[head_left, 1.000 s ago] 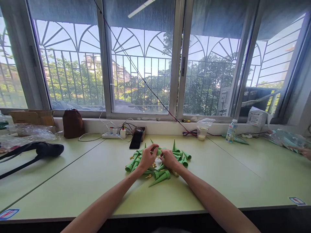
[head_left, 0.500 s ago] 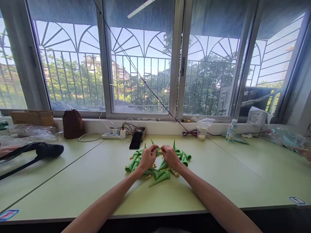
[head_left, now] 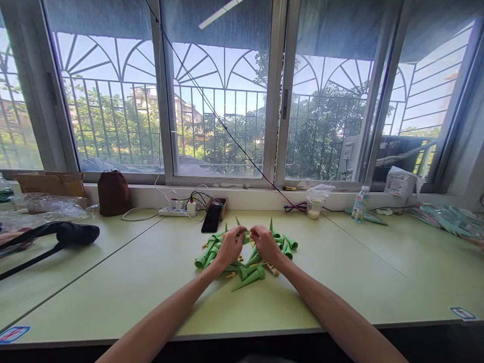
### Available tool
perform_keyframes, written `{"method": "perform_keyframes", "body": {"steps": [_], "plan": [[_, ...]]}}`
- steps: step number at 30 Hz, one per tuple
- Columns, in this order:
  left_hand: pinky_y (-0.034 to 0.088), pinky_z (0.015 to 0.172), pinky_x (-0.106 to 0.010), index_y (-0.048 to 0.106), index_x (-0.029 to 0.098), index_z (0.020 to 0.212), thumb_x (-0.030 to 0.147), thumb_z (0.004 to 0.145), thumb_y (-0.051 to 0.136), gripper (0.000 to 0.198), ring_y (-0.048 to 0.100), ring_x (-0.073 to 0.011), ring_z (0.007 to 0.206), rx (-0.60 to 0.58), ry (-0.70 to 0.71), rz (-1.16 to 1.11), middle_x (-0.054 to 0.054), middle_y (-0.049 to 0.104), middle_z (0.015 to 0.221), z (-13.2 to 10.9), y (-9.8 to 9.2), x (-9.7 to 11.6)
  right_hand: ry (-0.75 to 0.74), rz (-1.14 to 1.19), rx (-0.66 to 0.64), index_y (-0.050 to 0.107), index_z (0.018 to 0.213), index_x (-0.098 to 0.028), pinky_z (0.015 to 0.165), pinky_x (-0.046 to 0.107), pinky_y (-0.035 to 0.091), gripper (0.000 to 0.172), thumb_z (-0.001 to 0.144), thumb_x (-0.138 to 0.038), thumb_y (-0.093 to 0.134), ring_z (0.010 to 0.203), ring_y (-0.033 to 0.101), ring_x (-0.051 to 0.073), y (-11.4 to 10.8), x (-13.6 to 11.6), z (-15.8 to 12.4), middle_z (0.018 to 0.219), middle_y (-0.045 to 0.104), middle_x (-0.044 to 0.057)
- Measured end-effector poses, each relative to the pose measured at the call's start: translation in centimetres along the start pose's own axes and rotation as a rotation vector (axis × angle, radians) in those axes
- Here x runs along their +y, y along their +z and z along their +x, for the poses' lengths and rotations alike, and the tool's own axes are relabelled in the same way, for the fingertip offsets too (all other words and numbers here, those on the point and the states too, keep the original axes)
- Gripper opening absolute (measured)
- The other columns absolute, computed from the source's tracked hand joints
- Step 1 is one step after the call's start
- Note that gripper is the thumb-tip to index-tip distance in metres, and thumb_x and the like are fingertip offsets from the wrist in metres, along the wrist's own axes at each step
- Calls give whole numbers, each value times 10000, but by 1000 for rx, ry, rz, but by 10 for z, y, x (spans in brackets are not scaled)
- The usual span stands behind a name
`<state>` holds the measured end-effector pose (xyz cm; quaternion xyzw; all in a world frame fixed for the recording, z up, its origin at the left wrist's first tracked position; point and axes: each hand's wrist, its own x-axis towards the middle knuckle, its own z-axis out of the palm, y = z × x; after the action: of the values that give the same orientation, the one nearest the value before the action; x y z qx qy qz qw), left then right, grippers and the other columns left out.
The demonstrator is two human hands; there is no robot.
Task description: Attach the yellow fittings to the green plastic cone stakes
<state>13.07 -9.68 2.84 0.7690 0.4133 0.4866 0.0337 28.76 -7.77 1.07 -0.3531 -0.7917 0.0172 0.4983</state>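
My left hand (head_left: 231, 246) and my right hand (head_left: 264, 244) are close together over a heap of green plastic parts, fingertips curled inward in a pinch. Whatever lies between the fingertips is too small and too hidden to make out. Around both hands lie hollow green plastic spikes (head_left: 249, 280), several on their sides and a few pointing up, such as the upright green spike (head_left: 271, 225) behind my right hand. Small yellow plastic pieces (head_left: 231, 275) are scattered among them, partly covered by my hands.
Behind the heap are a black phone (head_left: 212, 219), a power strip (head_left: 177, 212) and a brown pouch (head_left: 113, 194). Rightward stand a plastic cup (head_left: 313, 207) and a bottle (head_left: 360, 204). A black strap (head_left: 77, 233) lies left, near another person's hand. Plastic bags (head_left: 449, 220) lie far right.
My hands stay almost in the same place, still pinched together. At the far right, the plastic bags have shifted and lie flatter. The other person's hand at the left edge has moved slightly.
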Motion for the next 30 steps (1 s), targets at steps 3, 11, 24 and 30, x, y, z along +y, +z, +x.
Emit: {"method": "perform_keyframes", "body": {"steps": [3,11,24,30], "plan": [[457,730,-276,665,178,962,208,868,462,226,618,-173,786,-1,-1,12,-45,693,883,0,-1,0,-11,5,11,589,878,-180,704,268,408,141,866,-84,487,762,545,173,-1,-2,0,824,601,43],[464,715,-269,669,188,976,211,876,456,237,622,-165,764,-25,-10,24,-48,700,908,-1,-1,0,-25,49,89,593,879,-179,704,263,413,123,884,-124,484,780,551,176,-2,-3,1,851,595,50],[465,786,-300,667,190,963,207,873,463,223,621,-175,810,-55,-10,26,-52,706,921,-1,1,-3,-62,90,105,608,884,-178,717,261,429,126,888,-137,489,790,556,171,-5,-9,1,844,591,49],[463,769,-301,659,189,931,214,873,464,205,622,-180,785,-59,-14,27,-53,708,890,-1,-1,2,-61,79,100,616,881,-188,720,270,437,130,889,-146,493,773,561,167,-6,-12,0,836,598,46]]}}
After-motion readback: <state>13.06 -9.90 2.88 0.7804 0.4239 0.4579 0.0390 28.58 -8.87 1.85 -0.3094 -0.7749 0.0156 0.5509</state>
